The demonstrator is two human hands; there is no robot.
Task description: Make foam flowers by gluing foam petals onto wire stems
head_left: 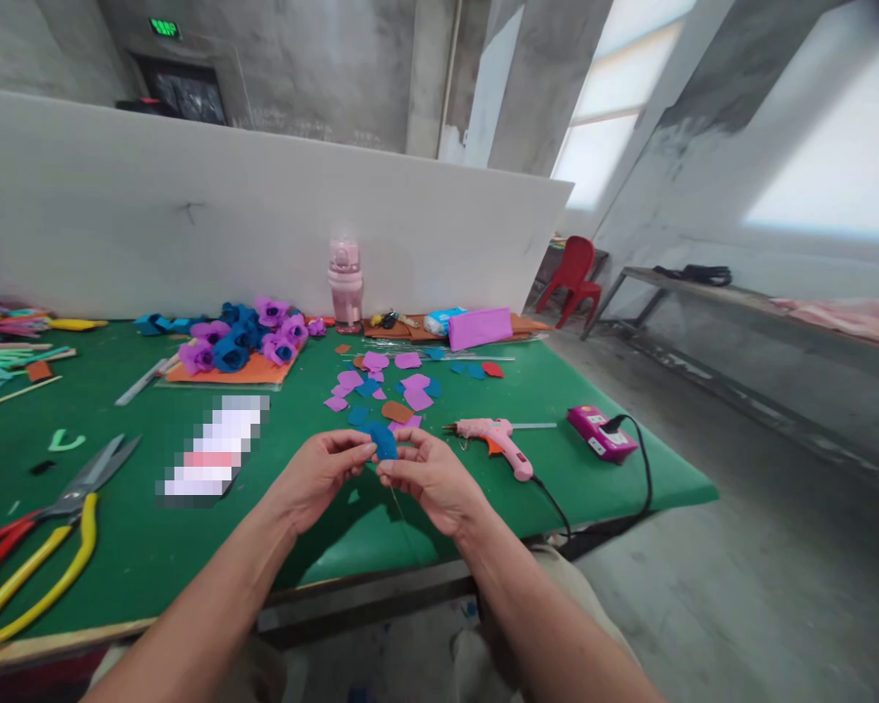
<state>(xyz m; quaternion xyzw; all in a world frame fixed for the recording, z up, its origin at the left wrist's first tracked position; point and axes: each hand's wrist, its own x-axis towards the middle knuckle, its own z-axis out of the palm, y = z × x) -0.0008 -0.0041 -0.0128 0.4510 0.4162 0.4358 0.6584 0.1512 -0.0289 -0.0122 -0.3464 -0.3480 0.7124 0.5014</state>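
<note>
Between my two hands is a blue petal (383,440), cut from felt or paper, held above the table's near edge. My left hand (335,461) pinches its left side with thumb and fingertips. On its right side my right hand (430,475) grips it the same way. A thin wire-like line hangs below the petal. Just beyond my hands lie loose purple petals (417,398), with blue and brown ones among them. To the right of my right hand a pink glue gun (494,434) lies on its side, a clear glue stick poking from its back.
Scissors (80,498) with red and yellow handles lie at left. Purple and blue flowers (241,335) rest on orange sheets. A pink bottle (347,283) stands against the white board (264,205). A magenta power strip (602,434) with a black cord sits near the right edge.
</note>
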